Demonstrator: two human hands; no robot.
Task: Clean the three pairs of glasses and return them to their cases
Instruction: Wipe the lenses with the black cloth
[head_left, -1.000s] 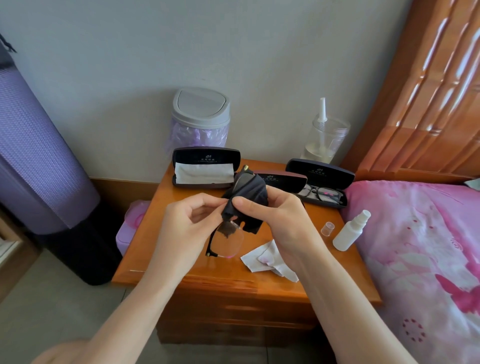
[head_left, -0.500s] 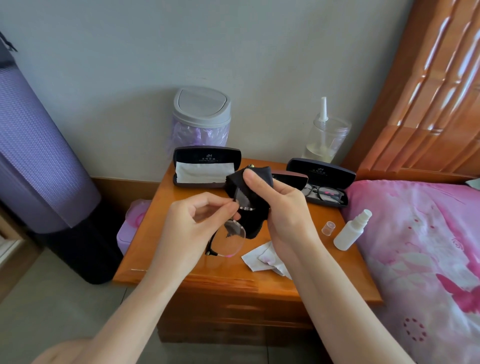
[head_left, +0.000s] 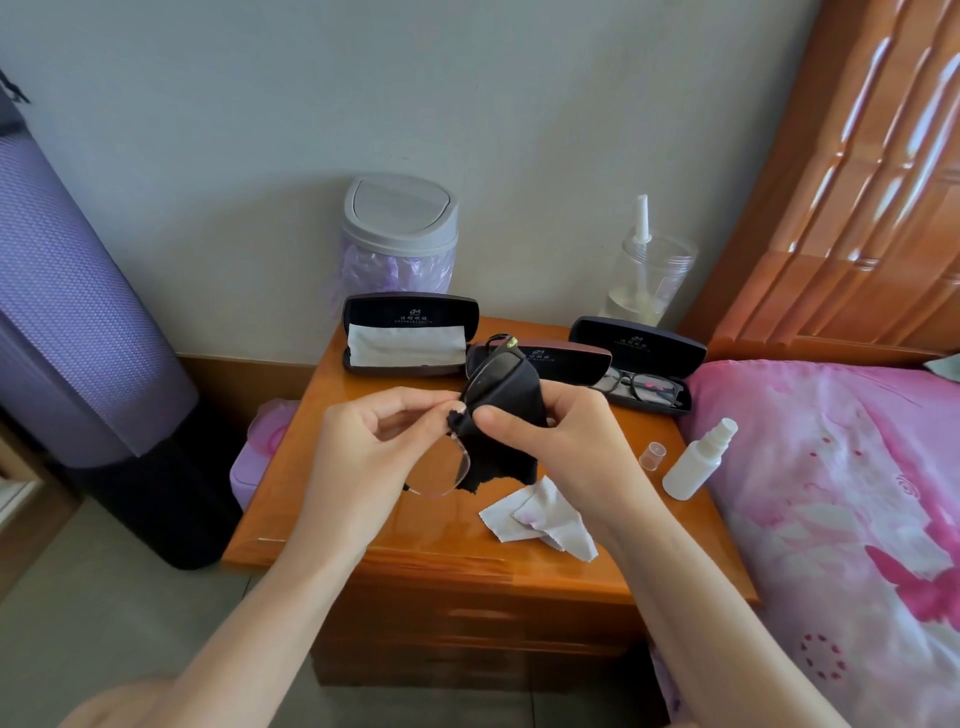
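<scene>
Above the middle of the orange wooden surface, the left hand pinches the half-rimmed clear-lensed glasses. The right hand, clamped on the black microfibre cloth, has slid its thumb back toward the bridge, so this pair seems mid-wipe.

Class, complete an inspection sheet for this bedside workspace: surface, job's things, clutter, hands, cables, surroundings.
Surface: glossy wooden nightstand.
Job's things: glasses held above it, black cloth over one lens; left case open, folded cloth inside; middle case open, contents hidden; right case open, black-framed glasses inside.
Clutter: crumpled white cloth, spray bottle, loose cap.
Hands: left hand pinches the glasses; right hand pinches the black cloth.
Cables: nothing seen.
Surroundings: lidded bin, clear jar behind the cases; pink bedding at right; purple roll at left.
</scene>
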